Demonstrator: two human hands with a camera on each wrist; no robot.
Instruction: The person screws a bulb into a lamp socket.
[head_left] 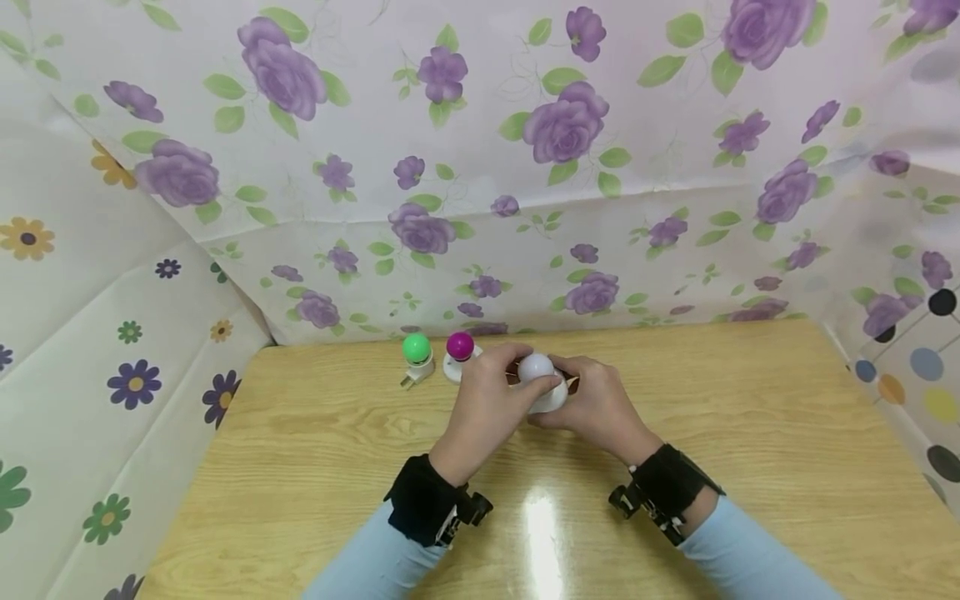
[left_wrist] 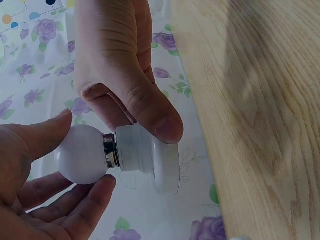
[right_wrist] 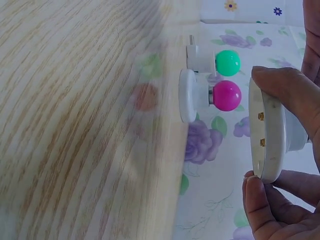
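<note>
Between thumb and fingers, my left hand [head_left: 491,390] pinches a round white light bulb [left_wrist: 82,154]. Its metal screw base [left_wrist: 111,150] shows at the mouth of a white lamp holder [left_wrist: 135,149], part of the thread still visible. My right hand [head_left: 598,406] grips that holder by its wide round base [right_wrist: 266,131], thumb on one side and fingers on the other. Two brass contacts show on the base's underside in the right wrist view. Bulb and holder are held together above the table.
A green bulb [head_left: 416,348] in a white plug-in holder [head_left: 420,370] and a magenta bulb [head_left: 460,345] in a round white holder [head_left: 452,369] stand at the back of the wooden table [head_left: 315,467]. A flowered cloth [head_left: 420,167] hangs behind them.
</note>
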